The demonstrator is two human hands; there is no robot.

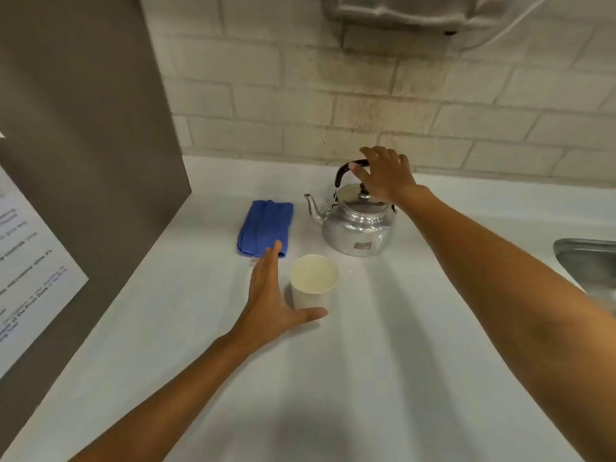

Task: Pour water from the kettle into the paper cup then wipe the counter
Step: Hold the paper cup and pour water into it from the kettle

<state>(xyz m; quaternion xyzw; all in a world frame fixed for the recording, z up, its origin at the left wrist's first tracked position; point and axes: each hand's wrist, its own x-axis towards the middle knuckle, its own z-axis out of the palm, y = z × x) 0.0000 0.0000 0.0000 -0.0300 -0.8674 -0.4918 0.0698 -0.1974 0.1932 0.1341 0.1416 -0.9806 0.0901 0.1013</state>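
Head view: we see our right hand (386,175) over the black arched handle (346,170) of the polished metal kettle (355,228), fingers spread wide, with a fingertip at the top of the handle and nothing yet enclosed. The kettle stands upright on the white counter (383,361), lid on, spout pointing left. Its contents are hidden from us.

Our left hand (270,305) lies open and flat beside the white paper cup (313,281). The palm faces the cup's left wall and the thumb reaches under its near side. We cannot tell whether this grip touches the cup. The cup stands upright just in front of the kettle, and whether it holds anything cannot be read.

We note the folded blue cloth (265,228) left of the kettle, just beyond the left fingertips. A steel sink (586,258) edge shows at right.
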